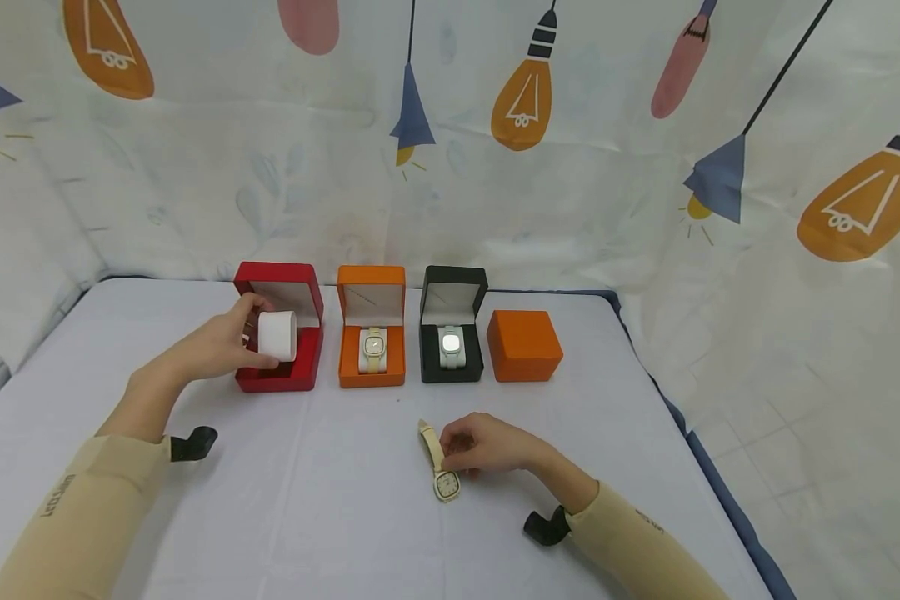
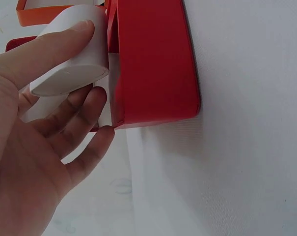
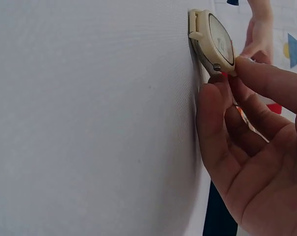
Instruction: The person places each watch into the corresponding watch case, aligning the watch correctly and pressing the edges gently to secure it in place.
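My left hand [image 1: 221,340] grips a white watch cushion [image 1: 277,336] over the opened red box [image 1: 313,358]. In the left wrist view the thumb lies along the cushion [image 2: 72,64], with fingers round its far side, right at the red box [image 2: 155,64]. On the tabletop, my right hand [image 1: 491,443] pinches a cream wristwatch [image 1: 446,485] by its strap near the case. The right wrist view shows thumb and fingertips at the edge of the watch [image 3: 217,42], its dial facing away from the cloth. Its strap stretches out flat toward the boxes.
Right of the red box stand an open orange box [image 1: 351,379] with a watch on a white cushion, and an open black box [image 1: 431,375] holding another watch. A closed orange box [image 1: 525,346] stands at the row's right end. A patterned curtain [image 1: 450,208] hangs behind the white table [image 1: 360,517].
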